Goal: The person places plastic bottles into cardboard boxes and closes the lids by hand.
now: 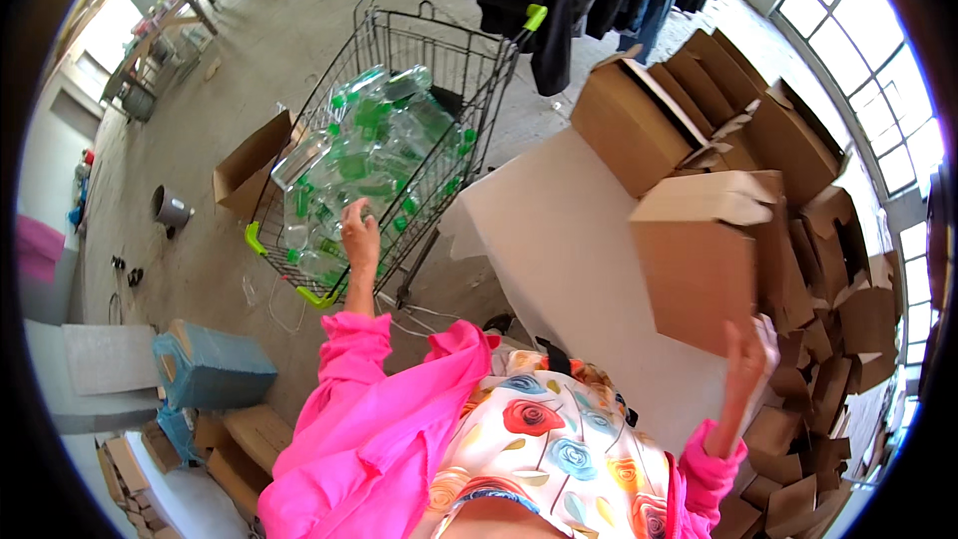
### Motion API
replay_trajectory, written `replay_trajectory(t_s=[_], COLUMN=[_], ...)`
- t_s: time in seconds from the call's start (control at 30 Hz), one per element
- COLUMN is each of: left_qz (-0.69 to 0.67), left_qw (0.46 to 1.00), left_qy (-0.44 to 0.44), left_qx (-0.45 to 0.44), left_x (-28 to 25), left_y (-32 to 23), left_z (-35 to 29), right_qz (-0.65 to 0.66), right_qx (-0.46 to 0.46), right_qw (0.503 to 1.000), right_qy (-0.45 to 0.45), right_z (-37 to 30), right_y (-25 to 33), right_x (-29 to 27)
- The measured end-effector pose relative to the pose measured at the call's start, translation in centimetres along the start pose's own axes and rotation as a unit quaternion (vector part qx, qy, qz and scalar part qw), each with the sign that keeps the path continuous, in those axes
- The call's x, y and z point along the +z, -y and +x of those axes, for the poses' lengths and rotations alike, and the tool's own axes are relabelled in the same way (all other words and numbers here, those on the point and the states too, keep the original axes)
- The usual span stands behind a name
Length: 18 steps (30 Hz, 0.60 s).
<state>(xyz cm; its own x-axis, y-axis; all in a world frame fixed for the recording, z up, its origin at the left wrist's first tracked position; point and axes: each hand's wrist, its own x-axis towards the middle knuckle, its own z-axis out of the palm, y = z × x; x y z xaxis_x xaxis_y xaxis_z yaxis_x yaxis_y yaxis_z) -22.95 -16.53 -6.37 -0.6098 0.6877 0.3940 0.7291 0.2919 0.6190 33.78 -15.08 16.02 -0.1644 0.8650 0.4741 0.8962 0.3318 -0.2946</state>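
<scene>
Head view: the left hand (360,230) curls over clear bottles (364,155) just beyond it in the cart (253,239); near the right hand (750,354) (blurred) stands a carton (694,269). I can't tell whether either grips.

No readable text
Nothing printed or written can be made out on the green-capped bottles (349,162), the shopping cart (254,240) or the cardboard boxes (694,274); any fine marks are too small to tell.
</scene>
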Motion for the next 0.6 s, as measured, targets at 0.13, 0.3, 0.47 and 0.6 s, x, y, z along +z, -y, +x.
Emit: replay_trajectory(t_s=[0.13,0.3,0.47,0.6], left_qz=[0.117,0.141,0.188,0.235], left_qw=[0.981,0.949,0.928,0.892], left_qy=[0.048,0.144,0.151,0.151], left_qx=[-0.148,-0.241,-0.285,-0.356], left_x=[-0.5,-0.1,5.0,6.1], left_y=[10.7,17.7,21.9,23.0], left_z=[0.0,0.0,2.0,4.6], right_qz=[-0.081,-0.082,-0.068,-0.070], right_qx=[-0.108,-0.085,-0.049,-0.031], right_qw=[0.988,0.991,0.990,0.990], right_qy=[0.077,0.069,0.110,0.119], right_z=[0.1,-3.0,-4.0,-3.6], right_y=[4.7,5.2,6.4,7.1], right_x=[9.5,13.3,13.0,12.8])
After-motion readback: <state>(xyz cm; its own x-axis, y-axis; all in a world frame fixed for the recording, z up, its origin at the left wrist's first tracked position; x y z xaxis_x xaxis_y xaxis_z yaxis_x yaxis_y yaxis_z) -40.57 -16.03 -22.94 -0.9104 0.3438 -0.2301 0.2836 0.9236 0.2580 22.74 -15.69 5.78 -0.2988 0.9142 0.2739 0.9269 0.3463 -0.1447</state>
